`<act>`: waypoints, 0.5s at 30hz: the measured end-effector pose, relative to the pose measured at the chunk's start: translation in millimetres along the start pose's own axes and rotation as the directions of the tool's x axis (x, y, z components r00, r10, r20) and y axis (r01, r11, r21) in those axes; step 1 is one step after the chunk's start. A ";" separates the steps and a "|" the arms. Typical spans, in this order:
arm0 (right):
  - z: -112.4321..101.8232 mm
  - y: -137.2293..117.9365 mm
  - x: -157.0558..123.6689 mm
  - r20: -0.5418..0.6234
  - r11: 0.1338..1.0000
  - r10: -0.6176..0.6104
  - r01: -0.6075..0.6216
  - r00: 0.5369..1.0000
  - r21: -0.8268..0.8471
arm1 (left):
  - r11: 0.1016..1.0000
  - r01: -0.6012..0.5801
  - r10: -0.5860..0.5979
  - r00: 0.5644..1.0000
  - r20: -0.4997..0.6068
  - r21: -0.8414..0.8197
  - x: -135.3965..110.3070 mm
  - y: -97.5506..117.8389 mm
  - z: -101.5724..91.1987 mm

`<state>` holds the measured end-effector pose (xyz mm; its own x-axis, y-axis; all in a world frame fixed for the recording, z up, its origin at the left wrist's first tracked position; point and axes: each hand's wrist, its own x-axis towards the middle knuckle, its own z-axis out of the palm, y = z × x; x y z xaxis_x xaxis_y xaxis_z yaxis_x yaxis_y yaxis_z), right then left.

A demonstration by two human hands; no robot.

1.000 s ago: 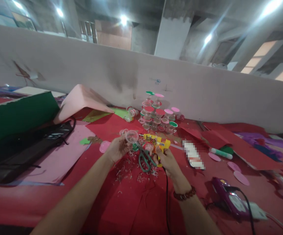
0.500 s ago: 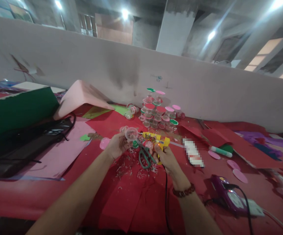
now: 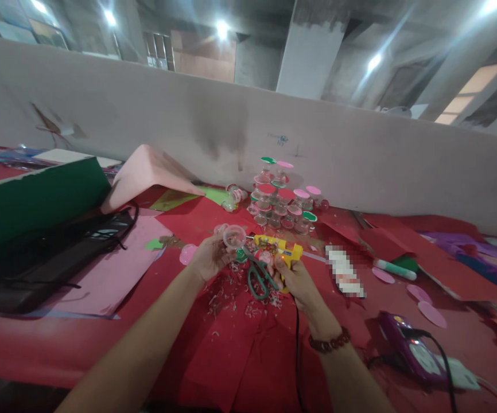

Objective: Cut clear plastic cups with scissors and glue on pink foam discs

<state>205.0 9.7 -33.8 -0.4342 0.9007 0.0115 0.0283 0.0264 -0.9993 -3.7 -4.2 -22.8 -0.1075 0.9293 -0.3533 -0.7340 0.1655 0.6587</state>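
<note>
My left hand is closed round a small clear plastic cup, held just above the red paper on the table. My right hand grips a yellow glue gun whose nozzle points left toward the cup; its black cord runs back along my forearm. Green-handled scissors lie between the hands among paper shreds. A beaded bracelet sits on my right wrist.
A pile of capped clear cups stands at the back by the grey wall. A black bag and green board are at the left. A purple device with cable, a white-green stick and pink paper discs lie at the right.
Both hands keep their hold and barely move; the view has shifted a little, so everything sits slightly further right in the picture.
</note>
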 end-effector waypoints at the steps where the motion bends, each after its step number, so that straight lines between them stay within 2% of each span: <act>1: 0.2 0.0 0.0 -0.003 1.000 0.009 -0.009 1.000 0.000 | 1.000 -0.005 0.005 1.000 0.002 -0.001 -0.7 0.2 0.8; 15: 1.3 -2.9 -1.6 -0.005 0.998 0.042 -0.042 0.999 -0.042 | 1.000 -0.023 0.023 1.000 0.013 0.000 -4.1 0.8 3.1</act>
<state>204.4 7.6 -31.0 -0.4279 0.9033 -0.0304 0.0844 0.0065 -0.9964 -1.8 -6.9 -18.8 -0.1160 0.9370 -0.3295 -0.7311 0.1440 0.6669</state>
